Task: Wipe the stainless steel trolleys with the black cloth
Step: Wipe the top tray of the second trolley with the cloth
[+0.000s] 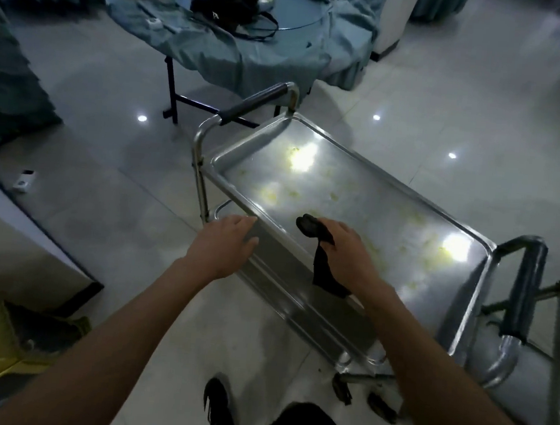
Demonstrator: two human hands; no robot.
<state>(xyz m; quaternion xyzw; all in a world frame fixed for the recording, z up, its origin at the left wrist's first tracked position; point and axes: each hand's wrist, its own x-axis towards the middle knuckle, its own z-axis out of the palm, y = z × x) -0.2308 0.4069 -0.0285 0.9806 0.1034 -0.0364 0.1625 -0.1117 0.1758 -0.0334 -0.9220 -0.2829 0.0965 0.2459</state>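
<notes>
While the left hand (pixel 223 241) rests with relaxed, straightened fingers on the near rim of the steel trolley (pixel 351 198), the right hand (pixel 343 248) grips the black cloth (pixel 319 249) bunched on its stained top tray. A second trolley (pixel 532 336) stands just right; a draped desk (pixel 253 40) stands behind.

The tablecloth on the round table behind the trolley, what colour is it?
Teal blue; the tablecloth shows in the head view, the only one.

The room is dim with a bluish cast, and edges look soft throughout. Ceiling lights glare in white patches on the trolley tray (pixel 357 198) and dot the glossy floor (pixel 417 99). Wide-angle distortion bends the frame's edges.
</notes>
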